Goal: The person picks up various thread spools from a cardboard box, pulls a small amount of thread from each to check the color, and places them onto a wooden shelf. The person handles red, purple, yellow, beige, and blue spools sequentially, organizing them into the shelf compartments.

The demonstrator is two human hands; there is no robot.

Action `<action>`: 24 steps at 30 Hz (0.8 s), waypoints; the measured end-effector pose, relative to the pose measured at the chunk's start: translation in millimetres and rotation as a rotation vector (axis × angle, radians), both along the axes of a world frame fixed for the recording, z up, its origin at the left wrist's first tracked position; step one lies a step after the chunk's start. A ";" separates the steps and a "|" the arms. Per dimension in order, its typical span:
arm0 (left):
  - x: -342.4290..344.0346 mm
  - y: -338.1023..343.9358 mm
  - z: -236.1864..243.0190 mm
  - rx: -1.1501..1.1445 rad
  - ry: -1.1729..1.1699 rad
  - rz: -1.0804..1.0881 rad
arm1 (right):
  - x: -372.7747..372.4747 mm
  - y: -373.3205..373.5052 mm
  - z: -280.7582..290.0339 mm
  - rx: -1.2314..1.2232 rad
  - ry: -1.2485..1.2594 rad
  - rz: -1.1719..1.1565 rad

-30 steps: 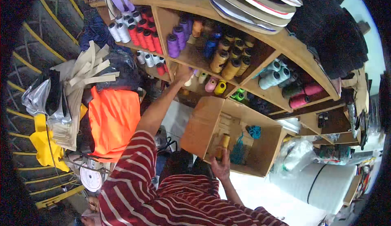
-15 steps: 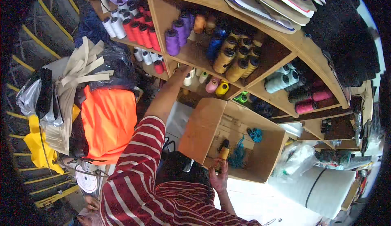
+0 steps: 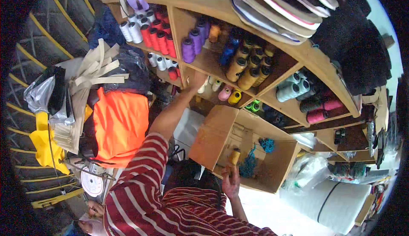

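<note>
My left arm, in a red-and-white striped sleeve, stretches up to a wooden shelf unit point(image 3: 272, 92). My left hand point(image 3: 196, 79) is inside a lower compartment beside a white thread spool point(image 3: 203, 86); its fingers are hidden. To its right in that compartment stand a pink spool point(image 3: 225, 93) and a yellow spool point(image 3: 234, 97). My right hand point(image 3: 231, 184) is closed around the lower end of a golden-yellow thread spool point(image 3: 234, 156), held over an open cardboard box point(image 3: 213, 136). Tangled teal thread point(image 3: 248, 164) and a small teal bundle point(image 3: 266, 145) lie in the box.
Upper compartments hold red spools point(image 3: 162, 42), purple spools point(image 3: 188, 51) and gold spools point(image 3: 247, 78). Orange cloth point(image 3: 121, 125) and beige strips point(image 3: 102, 68) are at the left. A large white roll point(image 3: 341, 202) with a dark band lies at the right.
The whole view has shifted slightly. My left hand has gone a little further into the shelf compartment. The golden-yellow spool in my right hand has tipped, so its dark top shows less.
</note>
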State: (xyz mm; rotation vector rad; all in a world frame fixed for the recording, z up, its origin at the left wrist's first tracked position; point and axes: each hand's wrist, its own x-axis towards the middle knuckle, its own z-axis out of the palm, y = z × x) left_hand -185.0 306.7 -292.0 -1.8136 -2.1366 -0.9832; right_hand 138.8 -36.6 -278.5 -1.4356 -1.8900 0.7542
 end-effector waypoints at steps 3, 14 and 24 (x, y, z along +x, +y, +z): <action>19.2 -60.2 -15.4 -0.084 -0.571 -0.051 | -10.0 13.1 22.9 -0.232 0.281 0.020; 93.4 -307.0 147.2 -0.388 -1.970 -0.594 | -53.6 42.1 153.0 -0.737 0.887 0.077; 82.2 -318.9 208.3 -0.248 -1.531 -0.576 | -61.7 47.7 166.0 -0.858 0.841 0.221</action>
